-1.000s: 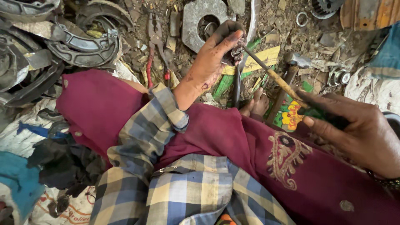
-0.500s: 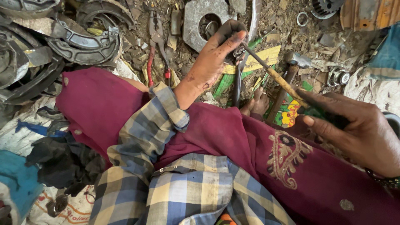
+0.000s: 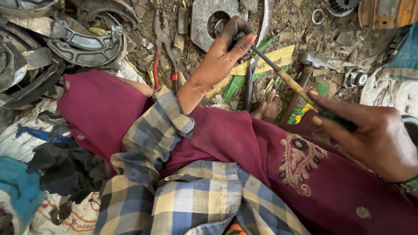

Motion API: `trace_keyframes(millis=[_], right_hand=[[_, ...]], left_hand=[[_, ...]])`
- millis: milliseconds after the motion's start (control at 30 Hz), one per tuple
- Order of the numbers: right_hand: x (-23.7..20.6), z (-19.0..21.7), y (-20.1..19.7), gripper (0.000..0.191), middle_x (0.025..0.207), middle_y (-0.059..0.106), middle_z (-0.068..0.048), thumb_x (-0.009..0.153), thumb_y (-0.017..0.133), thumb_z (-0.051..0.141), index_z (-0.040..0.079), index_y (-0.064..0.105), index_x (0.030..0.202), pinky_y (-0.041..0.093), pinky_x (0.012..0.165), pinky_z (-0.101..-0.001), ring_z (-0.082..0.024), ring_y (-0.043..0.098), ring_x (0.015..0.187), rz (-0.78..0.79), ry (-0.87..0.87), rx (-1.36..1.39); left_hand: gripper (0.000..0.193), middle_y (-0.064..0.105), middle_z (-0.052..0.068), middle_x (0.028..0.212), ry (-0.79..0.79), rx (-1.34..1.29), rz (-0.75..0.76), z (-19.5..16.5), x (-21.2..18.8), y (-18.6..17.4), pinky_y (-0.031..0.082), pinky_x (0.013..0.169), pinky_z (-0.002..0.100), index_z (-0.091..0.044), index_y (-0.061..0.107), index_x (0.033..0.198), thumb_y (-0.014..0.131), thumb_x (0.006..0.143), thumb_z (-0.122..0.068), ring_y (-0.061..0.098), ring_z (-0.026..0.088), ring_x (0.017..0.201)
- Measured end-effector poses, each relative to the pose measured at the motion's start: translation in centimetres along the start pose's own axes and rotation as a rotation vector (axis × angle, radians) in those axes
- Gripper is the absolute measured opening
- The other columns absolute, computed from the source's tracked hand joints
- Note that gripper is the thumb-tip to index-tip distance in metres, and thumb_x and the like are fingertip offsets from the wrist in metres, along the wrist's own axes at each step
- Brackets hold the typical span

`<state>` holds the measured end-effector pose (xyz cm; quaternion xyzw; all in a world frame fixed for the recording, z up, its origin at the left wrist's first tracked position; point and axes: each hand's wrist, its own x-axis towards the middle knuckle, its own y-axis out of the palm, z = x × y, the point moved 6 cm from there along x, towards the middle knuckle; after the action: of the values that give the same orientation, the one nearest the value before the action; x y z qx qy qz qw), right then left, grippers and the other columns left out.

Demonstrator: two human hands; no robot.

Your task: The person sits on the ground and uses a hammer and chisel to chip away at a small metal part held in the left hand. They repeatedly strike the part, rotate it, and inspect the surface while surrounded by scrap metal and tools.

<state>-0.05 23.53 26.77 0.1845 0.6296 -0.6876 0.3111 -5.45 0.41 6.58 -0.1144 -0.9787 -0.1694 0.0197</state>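
1. Spreading across the lower half of the view, a maroon cloth (image 3: 226,143) with a gold embroidered motif is draped over the lap, and a checked shirt sleeve (image 3: 152,139) is seen over it.
2. Curved brake shoes (image 3: 87,39) are piled at the upper left on littered ground, well apart from the hands.
3. A flat metal plate with a round hole (image 3: 204,17) lies just beyond the left hand, with a long chrome lever (image 3: 257,52) running down beside it.
4. The right hand (image 3: 374,139) is closed around the dark green handle of a long screwdriver (image 3: 287,80), whose rusty shaft is angled up and left towards the other hand.
5. The left hand (image 3: 222,56) is pinched shut on a small dark metal part (image 3: 238,35), held between thumb and fingertips above the ground; the screwdriver tip is met there.
6. A hammer (image 3: 307,65) lies near the shaft, and pliers with red grips (image 3: 162,39) lie to the left of the wrist.
7. Bare toes (image 3: 272,104) are visible directly under the shaft.
8. A slip is judged the main risk: if the tip is levered hard against so small a part, it could skid off and be driven into the thumb or fingers.
9. The part could also be flicked out of the pinch and lost among the scrap, since it is gripped only at its edges.
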Motion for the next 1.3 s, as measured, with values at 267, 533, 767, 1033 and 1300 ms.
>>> trace_keyframes(millis=[267,533,767,1033,1300], right_hand=[[-0.9,3.6,-0.9,0.055,0.09,0.074,-0.019,0.093,0.062,0.029,0.009,0.06,0.144,0.051,0.041,-0.0359,-0.022,0.067,0.06,-0.214,-0.54,-0.634],[0.3,1.0,-1.4,0.044,0.067,0.07,-0.007,0.105,0.047,0.044,0.016,0.065,0.133,0.058,0.052,-0.0347,-0.02,0.069,0.054,0.201,0.246,-0.46],[0.3,-0.9,-0.8,0.038,0.095,0.072,-0.008,0.093,0.069,0.035,0.006,0.065,0.117,0.062,0.053,-0.0349,-0.021,0.073,0.071,-0.104,-0.026,0.33],[0.0,-0.7,-2.1,0.036,0.094,0.073,-0.012,0.093,0.085,0.028,0.001,0.066,0.109,0.055,0.077,-0.0398,-0.022,0.069,0.081,-0.371,-0.202,-0.218],[0.6,2.2,-3.2,0.035,0.087,0.069,-0.017,0.086,0.081,0.024,-0.003,0.074,0.107,0.052,0.065,-0.0382,-0.026,0.065,0.074,-0.343,-0.181,-0.248]], left_hand=[[0.022,0.052,-0.003,0.105,-0.02,-0.019,-0.022,0.6,-0.1,0.1,0.049,0.091,0.026,-0.011,0.055,0.119,0.059,0.113,-0.032,0.051,0.009,0.1],[0.025,0.047,-0.001,0.104,-0.066,-0.026,-0.098,1.2,-0.1,0.1,0.046,0.087,0.028,-0.01,0.056,0.122,0.052,0.115,-0.033,0.047,0.012,0.095],[0.022,0.053,0.002,0.119,0.092,-0.057,-0.032,0.1,-0.2,0.1,0.047,0.109,0.029,-0.008,0.051,0.128,0.048,0.118,-0.027,0.054,0.013,0.117],[0.023,0.049,0.0,0.117,0.076,-0.035,-0.029,-0.4,-0.1,0.0,0.05,0.1,0.028,-0.01,0.053,0.127,0.051,0.118,-0.031,0.051,0.011,0.111],[0.026,0.053,-0.003,0.117,0.004,-0.157,-0.039,-1.1,-0.3,-0.1,0.048,0.101,0.025,-0.011,0.056,0.13,0.056,0.116,-0.033,0.052,0.008,0.109]])
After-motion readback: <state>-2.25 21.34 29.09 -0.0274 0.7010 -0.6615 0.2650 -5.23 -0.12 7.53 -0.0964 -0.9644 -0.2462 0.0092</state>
